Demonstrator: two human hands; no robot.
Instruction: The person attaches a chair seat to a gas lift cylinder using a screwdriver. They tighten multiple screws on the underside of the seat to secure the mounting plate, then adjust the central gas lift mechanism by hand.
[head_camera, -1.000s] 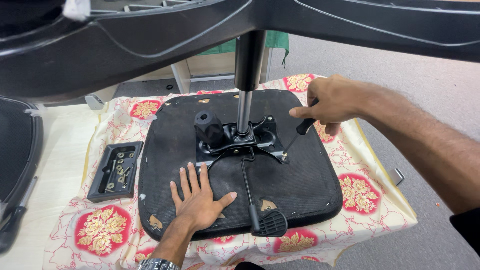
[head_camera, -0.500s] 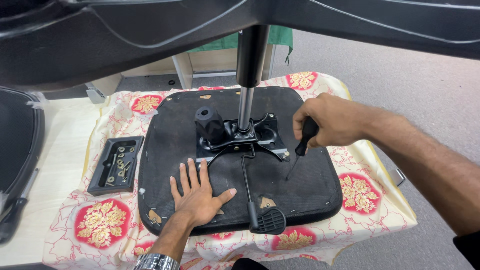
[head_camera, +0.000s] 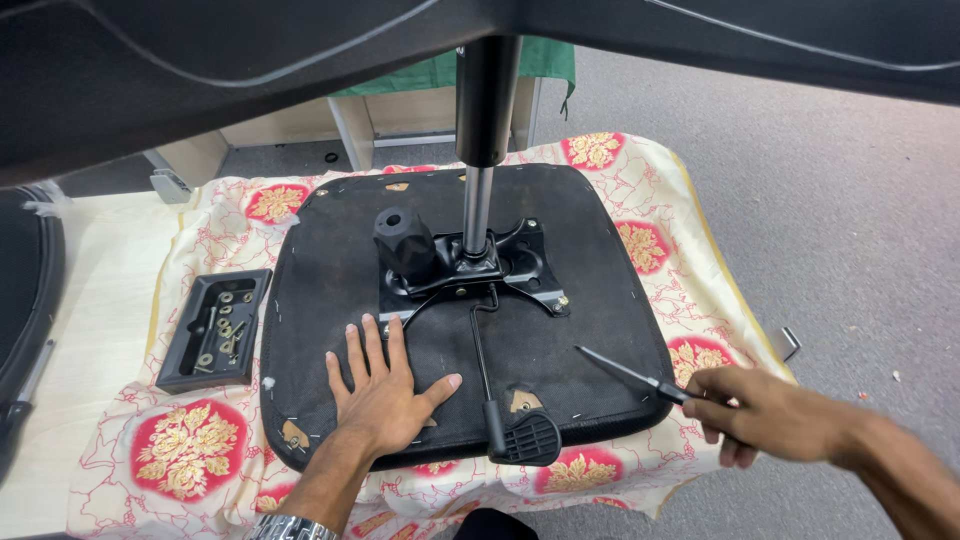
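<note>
Fingers (head_camera: 365, 345) of left hand (head_camera: 385, 395) spread flat, released, on black seat underside (head_camera: 330, 270) at lower centre; right hand (head_camera: 770, 415) clenched around screwdriver (head_camera: 625, 372), lower right, tip over seat edge.

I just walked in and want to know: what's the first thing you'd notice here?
A big black upside-down chair seat lies in the middle on a red-flowered cloth, with a metal post sticking up from it. The left hand presses flat on the seat; the right hand holds a screwdriver near its right edge.
</note>
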